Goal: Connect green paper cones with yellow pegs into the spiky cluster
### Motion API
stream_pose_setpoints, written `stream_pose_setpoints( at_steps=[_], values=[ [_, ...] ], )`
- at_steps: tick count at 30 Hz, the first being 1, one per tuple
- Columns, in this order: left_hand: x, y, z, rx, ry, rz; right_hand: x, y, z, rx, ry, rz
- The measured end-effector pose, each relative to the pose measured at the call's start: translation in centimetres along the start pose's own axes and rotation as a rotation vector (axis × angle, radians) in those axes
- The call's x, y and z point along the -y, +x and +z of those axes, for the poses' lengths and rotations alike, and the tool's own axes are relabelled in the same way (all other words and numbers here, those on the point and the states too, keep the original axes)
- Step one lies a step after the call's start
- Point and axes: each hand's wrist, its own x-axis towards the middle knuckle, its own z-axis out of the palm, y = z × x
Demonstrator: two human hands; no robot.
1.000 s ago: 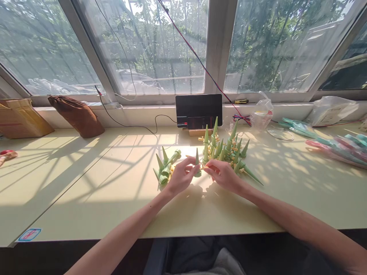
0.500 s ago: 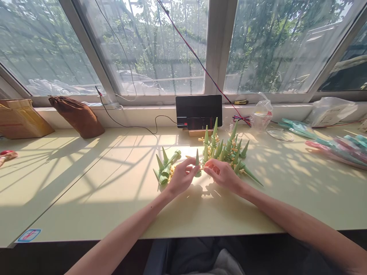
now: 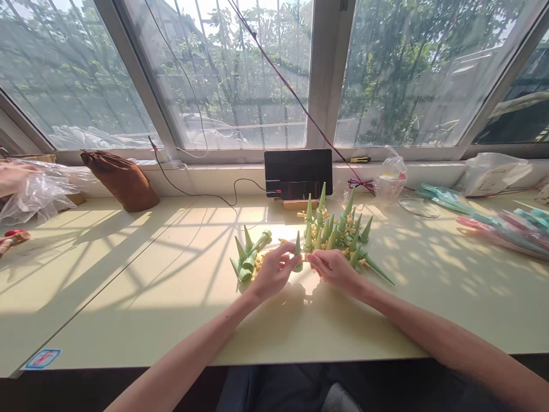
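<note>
The left hand (image 3: 274, 272) is gripping a green cone (image 3: 298, 247) upright, apparently steadying it while the right hand (image 3: 336, 269) is pinching a yellow piece (image 3: 305, 258) beside it.

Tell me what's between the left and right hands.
The head view shows an upright green cone, held by the left hand, and a small yellow piece at the right hand.

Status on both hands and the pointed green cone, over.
Left hand pinching pointed green cone, tip up. Right hand apparently pinching small yellow peg at cone's right side. Cluster of green cones close beyond right hand.
</note>
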Motion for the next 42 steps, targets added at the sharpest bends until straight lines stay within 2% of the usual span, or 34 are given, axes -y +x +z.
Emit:
stream_pose_setpoints(
  at_steps=[6, 11, 19, 24, 30, 42],
  values=[
    [-0.01, 0.26, -0.04, -0.043, -0.027, -0.024, 0.42, 0.09, -0.19, -0.061, -0.026, -0.02],
    [0.12, 0.36, -0.1, -0.045, -0.037, -0.051, 0.54, 0.18, -0.19, -0.058, 0.011, -0.029],
    [0.29, 0.14, -0.14, -0.01, -0.001, 0.019, -0.03, 0.07, 0.09, -0.03, -0.022, -0.044],
    [0.24, 0.19, -0.15, 0.0, 0.009, 0.023, -0.03, 0.13, 0.06, -0.029, -0.027, -0.037],
    [0.3, 0.28, -0.07, -0.044, 0.009, 0.003, 0.4, 0.1, -0.18, -0.081, -0.024, -0.04],
    [0.46, 0.21, -0.3, 0.0, 0.005, 0.037, -0.07, 0.13, 0.02, -0.047, -0.054, -0.069]
  ],
)
